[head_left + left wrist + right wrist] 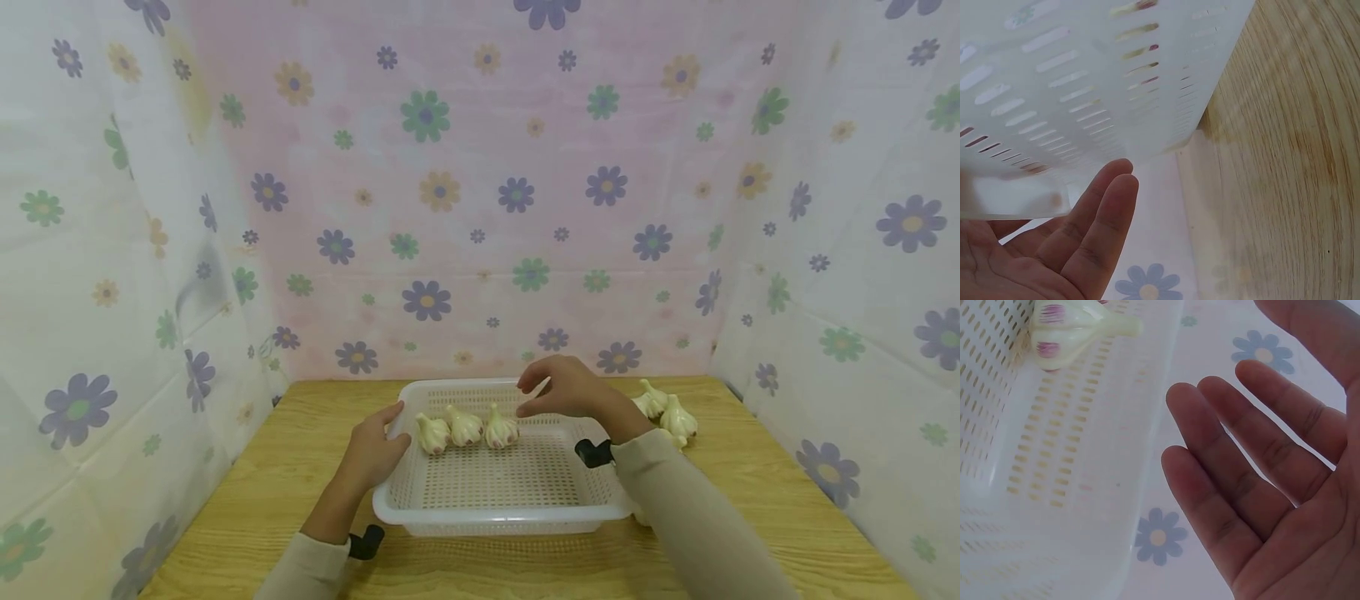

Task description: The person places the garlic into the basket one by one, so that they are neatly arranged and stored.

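Observation:
A white plastic basket (pixel 502 515) with slotted walls stands on the table. Three garlic bulbs (pixel 500 428) sit in a row inside it, towards the back left. At the basket's left rim is my left hand (pixel 372 450), thumb over the edge and fingers along the outer wall, gripping it. In the left wrist view the fingers (pixel 1100 228) lie below the slotted side. My right hand (pixel 567 390) hovers over the basket's back right part, fingers spread and holding nothing. The right wrist view has a garlic bulb (pixel 1066 331) in the basket, apart from the fingertips.
Several more garlic bulbs (pixel 678 417) lie on the wooden table (pixel 757 467) to the right of the basket, partly hidden by the right forearm. A flowered cloth (pixel 480 208) hangs behind the table and along both sides.

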A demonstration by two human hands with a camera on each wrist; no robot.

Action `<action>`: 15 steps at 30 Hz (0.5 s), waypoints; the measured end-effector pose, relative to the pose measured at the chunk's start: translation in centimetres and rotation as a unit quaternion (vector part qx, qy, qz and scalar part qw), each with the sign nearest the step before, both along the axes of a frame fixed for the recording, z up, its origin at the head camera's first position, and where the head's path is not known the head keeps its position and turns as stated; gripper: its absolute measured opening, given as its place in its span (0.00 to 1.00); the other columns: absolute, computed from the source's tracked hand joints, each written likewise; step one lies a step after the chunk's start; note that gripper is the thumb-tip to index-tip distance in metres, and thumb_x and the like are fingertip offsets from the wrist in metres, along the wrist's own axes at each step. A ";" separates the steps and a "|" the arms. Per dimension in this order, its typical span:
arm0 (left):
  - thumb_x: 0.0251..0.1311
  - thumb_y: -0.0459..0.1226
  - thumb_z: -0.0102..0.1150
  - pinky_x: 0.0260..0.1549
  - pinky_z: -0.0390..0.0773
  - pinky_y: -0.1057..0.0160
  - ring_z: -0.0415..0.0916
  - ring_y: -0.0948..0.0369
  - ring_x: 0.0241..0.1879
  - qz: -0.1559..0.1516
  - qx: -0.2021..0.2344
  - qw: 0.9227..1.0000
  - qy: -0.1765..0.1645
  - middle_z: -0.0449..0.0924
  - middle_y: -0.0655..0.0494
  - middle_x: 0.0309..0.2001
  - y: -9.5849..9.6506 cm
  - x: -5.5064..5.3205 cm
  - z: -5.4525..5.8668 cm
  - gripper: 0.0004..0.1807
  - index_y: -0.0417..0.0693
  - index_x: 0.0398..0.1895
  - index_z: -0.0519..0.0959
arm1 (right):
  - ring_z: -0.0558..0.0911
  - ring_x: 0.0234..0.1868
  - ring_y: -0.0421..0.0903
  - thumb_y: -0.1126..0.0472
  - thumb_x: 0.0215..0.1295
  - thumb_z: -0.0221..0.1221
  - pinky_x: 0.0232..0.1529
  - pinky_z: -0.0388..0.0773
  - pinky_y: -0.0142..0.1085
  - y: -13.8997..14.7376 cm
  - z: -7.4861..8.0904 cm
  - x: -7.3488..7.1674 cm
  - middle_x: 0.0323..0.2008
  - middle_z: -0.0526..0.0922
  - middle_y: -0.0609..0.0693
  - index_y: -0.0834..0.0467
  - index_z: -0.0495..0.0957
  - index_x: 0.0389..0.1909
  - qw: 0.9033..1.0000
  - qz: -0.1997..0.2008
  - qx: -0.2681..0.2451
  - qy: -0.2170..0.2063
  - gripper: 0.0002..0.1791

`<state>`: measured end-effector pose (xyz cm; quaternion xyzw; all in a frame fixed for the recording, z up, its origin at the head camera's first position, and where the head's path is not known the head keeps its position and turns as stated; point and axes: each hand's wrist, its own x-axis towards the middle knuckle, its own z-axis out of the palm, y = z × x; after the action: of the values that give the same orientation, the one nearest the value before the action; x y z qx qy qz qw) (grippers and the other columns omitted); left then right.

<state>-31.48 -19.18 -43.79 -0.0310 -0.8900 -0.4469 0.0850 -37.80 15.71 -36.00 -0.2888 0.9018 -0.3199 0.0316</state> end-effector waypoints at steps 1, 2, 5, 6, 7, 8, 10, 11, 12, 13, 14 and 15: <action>0.64 0.36 0.58 0.33 0.90 0.55 0.84 0.42 0.54 -0.002 0.001 1.000 0.001 0.66 0.36 0.75 0.0 0.0 0.0 0.35 0.42 0.76 0.68 | 0.89 0.45 0.48 0.45 0.56 0.75 0.45 0.87 0.43 0.2 0.1 0.2 0.51 0.87 0.55 0.50 0.85 0.50 1.000 0.001 -0.001 0.001 0.24; 0.64 0.36 0.58 0.32 0.90 0.55 0.84 0.43 0.53 -0.002 0.002 1.000 0.001 0.66 0.35 0.74 0.0 0.1 0.0 0.35 0.42 0.76 0.68 | 0.89 0.44 0.47 0.45 0.56 0.75 0.45 0.87 0.43 0.4 0.2 0.4 0.51 0.86 0.55 0.49 0.85 0.50 1.000 0.001 -0.003 0.001 0.23; 0.64 0.35 0.58 0.31 0.90 0.56 0.85 0.44 0.52 -0.002 0.002 1.000 0.001 0.66 0.35 0.74 0.0 0.1 0.1 0.35 0.42 0.76 0.68 | 0.89 0.44 0.47 0.45 0.57 0.75 0.44 0.87 0.42 1.1 0.4 1.0 0.51 0.86 0.53 0.49 0.85 0.50 1.000 0.007 -0.006 0.004 0.22; 0.64 0.35 0.58 0.31 0.90 0.56 0.85 0.44 0.51 -0.002 0.003 1.000 0.002 0.66 0.35 0.74 0.0 0.1 0.1 0.35 0.41 0.76 0.68 | 0.89 0.44 0.46 0.46 0.57 0.75 0.44 0.88 0.42 1.4 0.3 1.2 0.51 0.86 0.52 0.49 0.85 0.51 1.000 0.010 -0.007 0.004 0.23; 0.63 0.35 0.58 0.30 0.89 0.56 0.86 0.44 0.50 -0.004 0.004 1.000 0.002 0.66 0.34 0.74 0.0 0.1 0.1 0.35 0.41 0.76 0.68 | 0.89 0.44 0.45 0.45 0.57 0.75 0.44 0.87 0.41 1.7 0.3 1.4 0.51 0.86 0.50 0.49 0.85 0.51 1.000 0.009 -0.008 0.004 0.23; 0.63 0.35 0.58 0.30 0.89 0.57 0.86 0.44 0.50 -0.003 0.006 1.000 0.000 0.66 0.35 0.74 0.1 0.1 0.1 0.35 0.41 0.76 0.68 | 0.89 0.45 0.44 0.45 0.57 0.75 0.44 0.87 0.41 2.0 0.2 1.6 0.51 0.86 0.49 0.48 0.85 0.52 1.000 0.009 -0.009 0.000 0.23; 0.63 0.36 0.58 0.30 0.89 0.57 0.85 0.44 0.50 -0.003 0.006 1.000 -0.003 0.66 0.35 0.75 0.1 0.1 0.1 0.35 0.42 0.76 0.68 | 0.88 0.45 0.44 0.46 0.58 0.75 0.45 0.87 0.41 2.7 0.1 1.9 0.52 0.85 0.49 0.49 0.84 0.53 1.000 0.008 -0.016 -0.007 0.24; 0.64 0.36 0.58 0.30 0.89 0.57 0.85 0.44 0.50 -0.003 0.006 1.000 -0.003 0.66 0.35 0.75 0.1 0.2 0.1 0.35 0.42 0.76 0.68 | 0.88 0.46 0.43 0.46 0.58 0.75 0.45 0.87 0.41 3.0 0.0 2.1 0.52 0.85 0.49 0.49 0.84 0.54 1.000 0.008 -0.019 -0.009 0.24; 0.64 0.36 0.58 0.30 0.89 0.57 0.85 0.44 0.50 -0.003 0.007 1.000 -0.002 0.66 0.35 0.75 0.1 0.2 0.1 0.35 0.42 0.76 0.68 | 0.88 0.46 0.43 0.46 0.58 0.74 0.45 0.87 0.41 3.3 0.0 2.3 0.53 0.85 0.49 0.49 0.84 0.54 1.000 0.006 -0.021 -0.010 0.24; 0.64 0.36 0.58 0.29 0.89 0.57 0.85 0.44 0.50 -0.002 0.008 1.000 -0.003 0.66 0.36 0.75 0.1 0.2 0.2 0.35 0.42 0.76 0.67 | 0.88 0.46 0.43 0.45 0.58 0.74 0.45 0.87 0.40 3.6 0.0 2.5 0.53 0.85 0.49 0.49 0.84 0.54 1.000 0.005 -0.024 -0.011 0.25; 0.64 0.36 0.59 0.30 0.89 0.57 0.85 0.44 0.51 0.000 0.008 1.000 -0.002 0.66 0.37 0.75 0.1 0.2 0.2 0.35 0.43 0.76 0.68 | 0.88 0.46 0.43 0.45 0.58 0.74 0.46 0.87 0.40 4.0 0.1 2.6 0.54 0.85 0.49 0.49 0.83 0.54 1.000 0.005 -0.026 -0.009 0.25; 0.64 0.36 0.59 0.30 0.89 0.57 0.85 0.44 0.51 0.000 0.008 1.000 0.000 0.66 0.36 0.75 0.1 0.2 0.2 0.35 0.42 0.76 0.68 | 0.88 0.46 0.43 0.45 0.58 0.74 0.45 0.87 0.40 4.3 0.1 2.8 0.54 0.85 0.49 0.49 0.83 0.54 1.000 0.004 -0.025 -0.003 0.25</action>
<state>-31.31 -19.09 -43.59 -0.0298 -0.8867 -0.4535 0.0853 -34.97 20.00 -35.90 -0.2921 0.8921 -0.3435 0.0282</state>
